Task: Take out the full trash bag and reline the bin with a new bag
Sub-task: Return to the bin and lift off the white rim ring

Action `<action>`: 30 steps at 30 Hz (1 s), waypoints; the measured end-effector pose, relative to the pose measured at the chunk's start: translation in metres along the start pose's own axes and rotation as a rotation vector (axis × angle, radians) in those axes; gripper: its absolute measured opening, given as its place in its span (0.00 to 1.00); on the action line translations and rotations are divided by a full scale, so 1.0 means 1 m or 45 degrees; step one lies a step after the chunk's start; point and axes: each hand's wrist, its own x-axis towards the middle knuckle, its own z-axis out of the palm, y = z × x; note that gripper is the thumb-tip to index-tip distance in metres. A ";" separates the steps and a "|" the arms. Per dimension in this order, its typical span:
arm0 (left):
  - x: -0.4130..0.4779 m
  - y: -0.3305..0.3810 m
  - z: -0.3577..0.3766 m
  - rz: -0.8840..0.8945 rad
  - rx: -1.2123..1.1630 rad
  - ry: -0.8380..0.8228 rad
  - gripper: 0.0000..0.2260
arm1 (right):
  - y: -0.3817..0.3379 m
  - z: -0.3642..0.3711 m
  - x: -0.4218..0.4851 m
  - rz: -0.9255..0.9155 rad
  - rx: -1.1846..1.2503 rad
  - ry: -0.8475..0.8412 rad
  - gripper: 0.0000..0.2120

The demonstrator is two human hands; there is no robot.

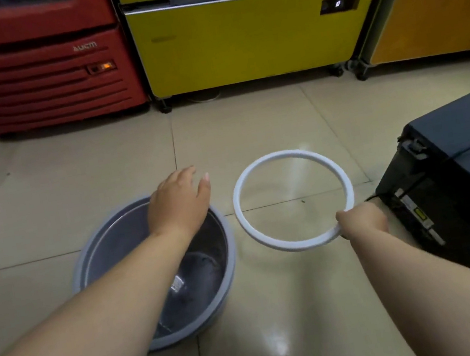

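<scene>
A round grey-blue bin (228,259) stands on the tiled floor at lower left, with no bag inside; a label shows on its dark bottom. My left hand (180,202) hovers over the bin's far rim, fingers relaxed and holding nothing. To the right, my right hand (360,220) grips the near edge of a white plastic ring (240,208), the bin's bag-holding rim. The ring is held level above the floor, apart from the bin. No trash bag is in view.
A black case or machine (458,181) sits close by at the right. A red cooler (30,75) and yellow cabinets (247,39) line the far side. Beige floor tiles (96,176) lie between them and the bin.
</scene>
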 end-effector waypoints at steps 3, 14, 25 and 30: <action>-0.002 -0.004 0.009 -0.016 0.041 -0.012 0.21 | 0.027 0.031 0.006 0.062 -0.063 -0.098 0.08; -0.012 -0.018 0.022 -0.006 0.152 -0.052 0.20 | 0.072 0.072 0.004 0.148 -0.251 -0.275 0.11; -0.005 -0.033 0.012 0.175 0.345 -0.060 0.19 | 0.030 0.053 -0.017 -0.371 -0.618 -0.099 0.16; -0.011 -0.034 -0.040 0.190 0.425 -0.125 0.20 | -0.029 0.008 -0.066 -0.794 -0.787 -0.004 0.18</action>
